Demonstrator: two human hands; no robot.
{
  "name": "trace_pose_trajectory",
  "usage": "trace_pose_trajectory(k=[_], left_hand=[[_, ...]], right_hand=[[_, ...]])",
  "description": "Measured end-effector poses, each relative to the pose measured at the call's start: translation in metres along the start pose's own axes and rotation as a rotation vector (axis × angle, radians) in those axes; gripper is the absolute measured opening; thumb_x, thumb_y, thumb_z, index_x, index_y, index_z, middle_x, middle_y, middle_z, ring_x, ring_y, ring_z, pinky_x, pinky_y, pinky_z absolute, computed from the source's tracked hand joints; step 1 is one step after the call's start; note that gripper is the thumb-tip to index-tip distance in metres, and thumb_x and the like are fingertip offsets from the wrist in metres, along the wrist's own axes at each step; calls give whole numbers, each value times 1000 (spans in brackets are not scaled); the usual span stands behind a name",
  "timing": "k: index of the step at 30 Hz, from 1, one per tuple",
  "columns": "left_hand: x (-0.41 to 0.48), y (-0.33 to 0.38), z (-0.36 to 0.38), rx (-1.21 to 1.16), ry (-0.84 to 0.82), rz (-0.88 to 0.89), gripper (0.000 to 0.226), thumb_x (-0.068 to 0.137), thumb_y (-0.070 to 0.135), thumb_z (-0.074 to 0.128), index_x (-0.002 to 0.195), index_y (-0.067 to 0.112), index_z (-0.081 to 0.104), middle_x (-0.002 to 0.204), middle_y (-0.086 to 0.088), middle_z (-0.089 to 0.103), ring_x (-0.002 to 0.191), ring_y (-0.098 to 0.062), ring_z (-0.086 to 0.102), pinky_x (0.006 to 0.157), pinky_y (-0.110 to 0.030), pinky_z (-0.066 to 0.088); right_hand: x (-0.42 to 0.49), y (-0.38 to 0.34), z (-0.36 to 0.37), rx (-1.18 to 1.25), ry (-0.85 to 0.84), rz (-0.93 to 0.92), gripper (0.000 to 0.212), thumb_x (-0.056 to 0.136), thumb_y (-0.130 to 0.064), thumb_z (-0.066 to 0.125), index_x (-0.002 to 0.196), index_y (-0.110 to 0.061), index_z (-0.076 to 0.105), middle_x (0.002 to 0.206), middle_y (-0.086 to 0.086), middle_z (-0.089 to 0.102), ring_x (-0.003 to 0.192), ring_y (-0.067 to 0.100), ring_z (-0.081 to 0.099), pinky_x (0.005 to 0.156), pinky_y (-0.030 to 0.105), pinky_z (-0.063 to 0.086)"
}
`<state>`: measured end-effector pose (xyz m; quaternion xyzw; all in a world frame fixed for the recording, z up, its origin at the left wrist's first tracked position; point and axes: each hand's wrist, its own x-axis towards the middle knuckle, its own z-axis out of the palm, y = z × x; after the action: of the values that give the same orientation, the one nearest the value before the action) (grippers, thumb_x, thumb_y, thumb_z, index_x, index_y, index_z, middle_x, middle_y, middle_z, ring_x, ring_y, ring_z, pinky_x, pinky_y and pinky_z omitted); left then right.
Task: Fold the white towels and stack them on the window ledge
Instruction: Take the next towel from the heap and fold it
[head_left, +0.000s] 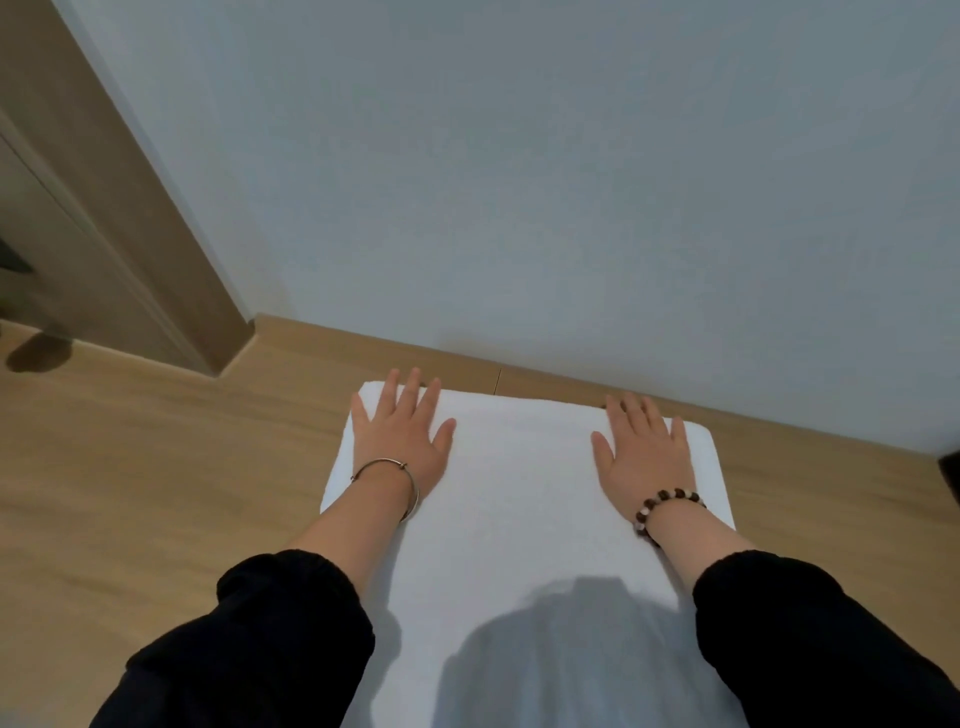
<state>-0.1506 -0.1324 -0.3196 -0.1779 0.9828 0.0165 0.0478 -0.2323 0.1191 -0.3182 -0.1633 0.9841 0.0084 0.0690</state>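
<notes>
Both hands lie flat, palms down and fingers straight, on a folded white towel (519, 493): the left hand (402, 431) is on its far left corner, the right hand (644, 449) near its far right corner, with bare towel between them. The left wrist wears a silver bangle (384, 461); the right wrist a beaded bracelet (670, 499); both arms are in black sleeves (249, 649). The towel lies on a wooden surface (156, 493); just beyond the fingertips runs a wooden skirting (550, 382) under a pale wall (519, 182); a brown door frame (130, 208) stands far left of the left hand.
</notes>
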Motion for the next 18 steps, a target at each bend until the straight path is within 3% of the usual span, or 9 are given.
trace_pose_trajectory(k=[4,8,9,11,13,16,18], left_hand=[[-1,-2,1,-9,4,-52,58,98,48,8,151,30,-3,159,7,-8,146,-19,-14,115,-56,1],[3,0,-1,9,0,-31,57,98,46,7,151,29,-6,159,6,-9,146,-20,-14,115,-57,1],[5,0,-2,19,-4,-19,56,99,46,7,151,29,-8,159,6,-9,146,-20,-14,114,-57,1],[10,-3,-3,32,-14,21,56,99,46,6,150,30,-10,159,6,-11,145,-22,-15,114,-58,2],[15,-2,-8,64,-40,74,56,99,46,7,150,31,-12,159,5,-15,145,-23,-18,113,-60,1],[7,25,-23,43,-92,28,60,100,44,18,151,26,-7,158,0,-18,143,-28,-22,110,-65,-2],[-18,50,-33,-96,-188,-77,65,99,41,28,152,23,-6,158,1,-18,143,-28,-21,108,-66,-1]], right_hand=[[-2,2,1,-36,0,28,61,97,-45,2,152,-20,7,160,1,6,147,19,0,118,44,1],[-3,-12,-3,-32,-11,58,57,101,-37,13,152,-19,-3,160,3,-5,147,22,-7,117,50,-2],[-6,-20,-4,-11,5,-28,56,101,-32,17,152,-19,-1,160,5,-5,147,23,-6,116,50,-1],[-20,-37,0,66,82,-350,54,97,-26,21,151,-19,20,159,8,10,147,27,8,116,47,4],[-33,-47,4,133,86,-510,64,87,-35,13,144,-21,40,154,7,28,143,26,24,114,41,6],[-34,-44,5,162,15,-372,79,78,-45,0,148,-24,29,157,1,21,144,16,18,117,34,7],[-36,-45,5,91,-20,-288,67,88,-41,7,151,-22,17,159,-1,11,145,14,11,118,35,8]])
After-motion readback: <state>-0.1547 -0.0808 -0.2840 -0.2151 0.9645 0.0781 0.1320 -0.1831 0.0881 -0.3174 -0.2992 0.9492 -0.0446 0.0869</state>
